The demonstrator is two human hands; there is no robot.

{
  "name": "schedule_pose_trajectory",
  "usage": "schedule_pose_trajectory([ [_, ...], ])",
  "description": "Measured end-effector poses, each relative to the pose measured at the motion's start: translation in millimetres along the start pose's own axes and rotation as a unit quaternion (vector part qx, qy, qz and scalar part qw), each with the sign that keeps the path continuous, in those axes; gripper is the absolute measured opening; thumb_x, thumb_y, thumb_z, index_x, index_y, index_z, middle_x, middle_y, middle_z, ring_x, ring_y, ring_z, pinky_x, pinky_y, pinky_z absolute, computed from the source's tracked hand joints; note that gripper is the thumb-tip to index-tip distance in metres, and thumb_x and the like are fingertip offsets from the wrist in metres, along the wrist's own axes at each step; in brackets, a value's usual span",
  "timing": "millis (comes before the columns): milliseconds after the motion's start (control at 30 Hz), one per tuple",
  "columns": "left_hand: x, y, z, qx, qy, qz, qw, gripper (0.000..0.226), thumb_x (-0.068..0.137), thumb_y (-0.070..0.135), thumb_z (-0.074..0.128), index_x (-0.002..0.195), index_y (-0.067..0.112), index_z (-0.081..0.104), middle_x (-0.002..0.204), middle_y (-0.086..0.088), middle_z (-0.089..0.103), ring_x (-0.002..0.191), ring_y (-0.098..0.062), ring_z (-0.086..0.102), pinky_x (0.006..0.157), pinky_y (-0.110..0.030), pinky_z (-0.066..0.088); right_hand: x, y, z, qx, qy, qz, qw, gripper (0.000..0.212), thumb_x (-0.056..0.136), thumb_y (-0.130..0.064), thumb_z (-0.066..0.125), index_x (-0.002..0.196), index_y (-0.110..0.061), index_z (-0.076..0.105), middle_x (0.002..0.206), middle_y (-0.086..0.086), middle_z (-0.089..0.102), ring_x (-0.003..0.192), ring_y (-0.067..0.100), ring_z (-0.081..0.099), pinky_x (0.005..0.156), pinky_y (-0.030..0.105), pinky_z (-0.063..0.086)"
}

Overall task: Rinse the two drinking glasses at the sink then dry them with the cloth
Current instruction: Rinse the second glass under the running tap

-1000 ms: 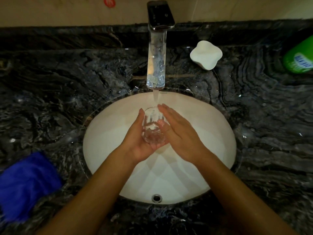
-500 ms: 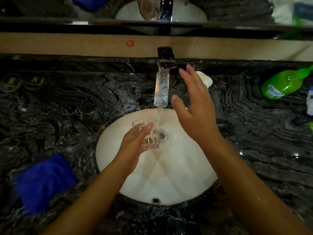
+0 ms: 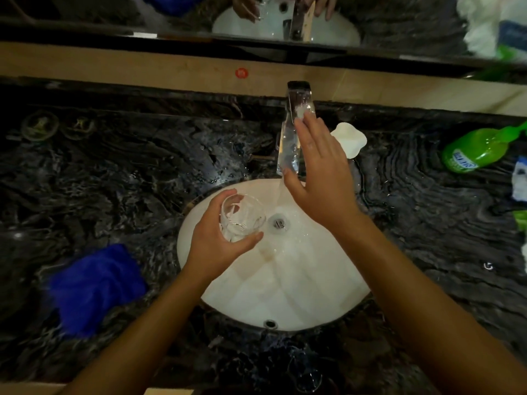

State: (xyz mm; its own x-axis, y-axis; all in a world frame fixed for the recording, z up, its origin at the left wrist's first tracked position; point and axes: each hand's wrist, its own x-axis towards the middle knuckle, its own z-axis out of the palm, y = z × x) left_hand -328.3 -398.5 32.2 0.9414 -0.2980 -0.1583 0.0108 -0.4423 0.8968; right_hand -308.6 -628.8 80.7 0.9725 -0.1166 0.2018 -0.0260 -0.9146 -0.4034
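Observation:
My left hand (image 3: 216, 246) is wrapped around a clear drinking glass (image 3: 242, 216), which tilts over the left part of the white sink basin (image 3: 285, 295), just left of the water stream. My right hand (image 3: 319, 178) is open with fingers spread; its fingertips lie against the tall chrome faucet (image 3: 292, 129). Water runs from the spout down to the drain (image 3: 279, 222). The blue cloth (image 3: 97, 286) lies crumpled on the dark marble counter, left of the basin. A faint round clear shape (image 3: 309, 379) shows at the counter's front edge; I cannot tell whether it is the other glass.
A white soap dish (image 3: 352, 139) sits right of the faucet. Far right on the counter lies a green bottle (image 3: 476, 151). Two small round items (image 3: 40, 125) rest at the back left. The mirror (image 3: 85, 12) runs along the top.
My right hand has let go of the glass and risen to the faucet. My left hand has carried the glass left, out of the stream. The view has tilted upward.

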Motion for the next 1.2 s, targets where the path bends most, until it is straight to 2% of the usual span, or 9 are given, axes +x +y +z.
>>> schedule_pose_trajectory([
  [167, -4.6, -0.1, -21.7, 0.005, -0.01, 0.014, 1.0, 0.085, 0.071, 0.031, 0.094, 0.142, 0.028, 0.048, 0.134, 0.025, 0.058, 0.122, 0.006, 0.057, 0.101, -0.011, 0.044, -9.9, 1.9, 8.1, -0.026, -0.017, 0.01, 0.999, 0.075, 0.097, -0.035, 0.057, 0.162, -0.018, 0.024, 0.171, 0.004, 0.019, 0.158, 0.027, 0.017, 0.125, 0.052, 0.024],
  [267, -10.7, -6.3, -29.1, 0.004, -0.03, 0.017, 0.999, 0.085, 0.072, 0.022, 0.093, 0.143, 0.022, 0.047, 0.135, 0.018, 0.059, 0.121, 0.005, 0.058, 0.102, -0.011, 0.043, -12.8, 1.0, 14.7, -0.029, -0.012, 0.02, 0.999, 0.077, 0.096, -0.035, 0.057, 0.163, -0.017, 0.022, 0.172, 0.003, 0.018, 0.158, 0.027, 0.019, 0.124, 0.053, 0.025],
  [367, -17.7, -14.7, -32.4, 0.004, -0.05, 0.01, 0.999, 0.084, 0.071, 0.013, 0.094, 0.141, 0.018, 0.047, 0.129, 0.024, 0.058, 0.117, 0.015, 0.056, 0.098, -0.005, 0.04, -13.7, -2.4, 18.6, -0.016, 0.003, 0.031, 0.999, 0.08, 0.094, -0.034, 0.059, 0.163, -0.016, 0.022, 0.171, 0.005, 0.018, 0.156, 0.028, 0.023, 0.123, 0.053, 0.028],
  [533, -24.7, -21.1, -35.0, 0.002, -0.07, 0.024, 0.997, 0.086, 0.07, 0.024, 0.092, 0.141, 0.024, 0.045, 0.127, 0.043, 0.054, 0.121, 0.012, 0.054, 0.101, -0.007, 0.04, -12.2, -5.7, 20.6, -0.024, 0.014, 0.04, 0.999, 0.081, 0.093, -0.035, 0.059, 0.162, -0.017, 0.022, 0.171, 0.006, 0.02, 0.154, 0.03, 0.028, 0.121, 0.053, 0.031],
  [700, -40.4, -18.1, -42.7, 0.023, -0.072, 0.04, 0.996, 0.087, 0.067, 0.038, 0.091, 0.14, 0.03, 0.046, 0.133, 0.023, 0.058, 0.124, -0.004, 0.057, 0.106, -0.021, 0.043, -13.2, -9.8, 20.6, -0.036, 0.023, 0.042, 0.998, 0.081, 0.092, -0.033, 0.061, 0.162, -0.016, 0.024, 0.171, 0.006, 0.02, 0.153, 0.032, 0.031, 0.12, 0.052, 0.033],
  [900, -95.5, -23.1, -45.1, 0.027, -0.023, -0.002, 0.999, 0.088, 0.065, 0.041, 0.091, 0.139, 0.024, 0.046, 0.127, 0.032, 0.055, 0.116, 0.012, 0.055, 0.095, -0.005, 0.041, -12.5, -24.0, 26.8, -0.055, 0.036, 0.059, 0.996, 0.08, 0.093, -0.038, 0.054, 0.162, -0.011, 0.023, 0.171, 0.011, 0.016, 0.158, 0.033, 0.013, 0.127, 0.052, 0.017],
  [1000, -133.1, -27.5, -42.3, 0.045, 0.033, -0.033, 0.998, 0.087, 0.066, 0.041, 0.094, 0.137, 0.033, 0.044, 0.125, 0.031, 0.056, 0.115, 0.015, 0.056, 0.093, -0.005, 0.044, -12.6, -23.6, 27.1, -0.081, 0.037, 0.032, 0.995, 0.08, 0.094, -0.04, 0.051, 0.161, -0.005, 0.022, 0.17, 0.017, 0.017, 0.158, 0.036, 0.01, 0.129, 0.052, 0.008],
  [1100, -169.0, -27.4, -36.1, 0.064, 0.098, -0.072, 0.991, 0.096, 0.067, 0.044, 0.094, 0.143, 0.039, 0.037, 0.128, 0.034, 0.053, 0.114, 0.02, 0.054, 0.095, 0.001, 0.037, -13.7, -21.0, 27.2, -0.078, 0.042, 0.01, 0.996, 0.083, 0.093, -0.04, 0.05, 0.16, 0.0, 0.021, 0.169, 0.022, 0.017, 0.158, 0.039, 0.01, 0.128, 0.053, 0.007],
  [1200, -197.8, -29.2, -30.8, 0.093, 0.137, -0.11, 0.98, 0.106, 0.069, 0.044, 0.091, 0.156, 0.028, 0.032, 0.135, 0.019, 0.058, 0.119, 0.008, 0.056, 0.1, -0.001, 0.036, -16.5, -15.7, 27.1, -0.095, 0.034, -0.003, 0.995, 0.086, 0.094, -0.041, 0.049, 0.161, 0.0, 0.014, 0.17, 0.022, 0.011, 0.158, 0.039, 0.007, 0.128, 0.052, 0.007],
])
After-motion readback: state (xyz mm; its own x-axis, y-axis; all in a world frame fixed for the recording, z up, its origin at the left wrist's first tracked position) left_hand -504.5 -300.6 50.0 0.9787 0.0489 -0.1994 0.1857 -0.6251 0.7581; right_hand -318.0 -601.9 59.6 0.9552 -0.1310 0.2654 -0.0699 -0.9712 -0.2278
